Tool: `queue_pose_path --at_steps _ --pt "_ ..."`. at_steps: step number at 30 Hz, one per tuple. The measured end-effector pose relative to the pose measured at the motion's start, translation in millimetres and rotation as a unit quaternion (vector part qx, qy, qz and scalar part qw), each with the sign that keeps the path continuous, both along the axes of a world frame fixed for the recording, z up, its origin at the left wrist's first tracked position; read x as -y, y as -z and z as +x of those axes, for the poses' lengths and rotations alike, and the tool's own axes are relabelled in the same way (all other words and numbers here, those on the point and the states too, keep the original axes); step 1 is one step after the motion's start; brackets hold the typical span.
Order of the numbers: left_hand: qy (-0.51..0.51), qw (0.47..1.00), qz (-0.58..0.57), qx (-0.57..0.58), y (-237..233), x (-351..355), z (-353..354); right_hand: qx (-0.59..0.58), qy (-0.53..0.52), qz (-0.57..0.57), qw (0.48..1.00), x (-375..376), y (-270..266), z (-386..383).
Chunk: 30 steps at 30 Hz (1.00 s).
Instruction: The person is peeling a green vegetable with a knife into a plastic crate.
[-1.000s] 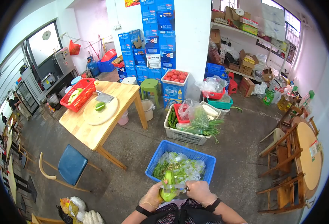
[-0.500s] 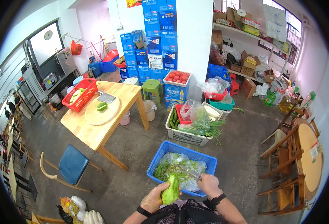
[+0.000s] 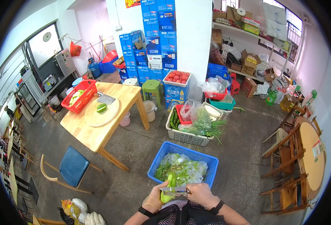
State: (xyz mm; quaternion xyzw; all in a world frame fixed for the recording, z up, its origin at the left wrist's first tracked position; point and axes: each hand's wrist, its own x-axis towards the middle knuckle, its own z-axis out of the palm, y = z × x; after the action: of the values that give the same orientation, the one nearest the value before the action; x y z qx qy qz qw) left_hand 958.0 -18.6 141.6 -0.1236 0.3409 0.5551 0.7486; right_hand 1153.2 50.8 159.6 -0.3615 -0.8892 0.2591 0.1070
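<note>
The left hand's (image 3: 153, 200) fingers, in a thin clear glove, are curled tight round the lower part of a green vegetable (image 3: 168, 183); it is smooth, pale green and elongated, held upright just above the person's lap at the bottom middle of the view. The right hand's (image 3: 200, 194) fingers are closed round the handle of a metal blade (image 3: 174, 191); the blade is thin, flat and shiny, and lies level across the vegetable, touching it. Whether it is a knife or a peeler cannot be told.

Just beyond the hands stands a blue basket (image 3: 210, 167) of lattice plastic, rectangular with a raised rim; its near edge lies almost under the vegetable. Inside is a loose heap of green scraps (image 3: 186, 168) on crumpled clear plastic.

The floor (image 3: 135, 150) is bare grey concrete, rough and stained, open to the left and right of the basket. Further off sits a white crate (image 3: 184, 137), also lattice-walled, with long leafy stalks hanging over its right side; a strip of floor separates it from the blue basket.

To the left, well apart, a pale wooden table (image 3: 86, 137) turns a square corner towards the hands; it bears a round board (image 3: 98, 116) and a red basket (image 3: 83, 98). A chair (image 3: 72, 165) with a blue padded seat stands near the table's leg.
</note>
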Motion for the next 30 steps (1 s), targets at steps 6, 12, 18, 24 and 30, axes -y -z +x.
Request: queue_pose_path --at_steps 6,12,18,24,30 --pt "0.048 0.996 0.058 -0.048 22.6 14.7 -4.3 0.039 0.140 0.038 0.989 -24.3 38.1 7.4" --pt "0.018 0.999 0.045 -0.025 17.6 11.1 -5.1 0.044 0.148 0.012 0.988 -23.8 30.1 12.2" --pt "-0.027 0.999 0.015 -0.027 0.9 5.2 9.1 -0.066 0.014 -0.022 0.998 7.2 2.2 -4.6" --pt "0.069 0.988 0.071 0.120 44.4 11.9 -1.2 -0.036 0.048 0.021 0.998 -6.2 29.2 -3.5" --pt "0.082 0.989 0.092 0.084 27.6 13.0 -2.0 0.031 0.123 0.020 0.992 -23.6 42.8 0.9"
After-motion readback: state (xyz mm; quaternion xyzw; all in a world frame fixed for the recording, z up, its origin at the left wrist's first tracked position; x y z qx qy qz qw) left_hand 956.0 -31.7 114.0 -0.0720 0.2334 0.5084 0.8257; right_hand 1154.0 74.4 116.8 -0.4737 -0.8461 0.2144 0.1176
